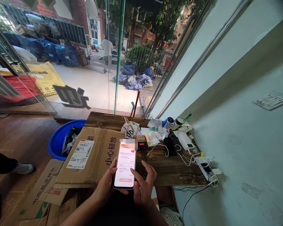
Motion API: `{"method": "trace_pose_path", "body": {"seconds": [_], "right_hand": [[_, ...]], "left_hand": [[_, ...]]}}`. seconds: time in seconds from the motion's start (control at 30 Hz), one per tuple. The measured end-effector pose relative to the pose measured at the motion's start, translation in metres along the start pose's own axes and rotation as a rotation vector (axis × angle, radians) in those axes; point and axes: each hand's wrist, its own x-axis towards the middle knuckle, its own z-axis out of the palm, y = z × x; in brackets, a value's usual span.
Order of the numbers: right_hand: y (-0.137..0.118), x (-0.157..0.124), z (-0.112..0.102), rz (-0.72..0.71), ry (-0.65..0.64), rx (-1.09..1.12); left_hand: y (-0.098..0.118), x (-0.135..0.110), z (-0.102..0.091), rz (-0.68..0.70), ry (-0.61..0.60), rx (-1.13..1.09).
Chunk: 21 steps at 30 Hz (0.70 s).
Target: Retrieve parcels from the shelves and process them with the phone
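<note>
My left hand (106, 180) is closed around the lower left side of a smartphone (124, 174), whose lit screen faces up toward me. On that screen are lines of text and a pink bar near the bottom. My right hand (145, 185) holds nothing. Its index fingertip touches, or hovers just over, the right side of the screen, and the other fingers are apart. Just beyond the phone lies a flattened cardboard box (97, 160) with a white shipping label (80, 153) on a dark wooden table (169, 169).
Papers (153, 133), white cables (186, 161) and a power strip (204, 166) crowd the table's right side by the wall. A blue tub (55, 141) stands left, above cardboard (41, 188) on the floor. A person's shoe (23, 168) shows at left. Glass doors (118, 62) stand beyond.
</note>
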Motion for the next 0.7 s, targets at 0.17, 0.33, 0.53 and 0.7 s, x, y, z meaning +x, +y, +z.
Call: {"method": "trace_pose_path", "body": {"seconds": [0.17, 0.33, 0.53, 0.7], "right_hand": [[-0.0008, 0.0015, 0.0006, 0.007, -0.012, 0.007], [-0.0016, 0.0009, 0.0010, -0.005, 0.002, 0.022], [-0.0039, -0.0002, -0.0008, 0.006, 0.006, -0.008], [-0.0043, -0.0035, 0.0013, 0.048, 0.059, 0.073]], "left_hand": [[0.0024, -0.0040, 0.0036, -0.017, 0.013, 0.020], [0.0024, -0.0055, 0.0036, -0.025, -0.001, 0.010], [-0.0021, -0.0052, -0.0008, -0.016, -0.012, -0.002], [0.0010, -0.0075, 0.0041, -0.029, 0.026, 0.004]]}}
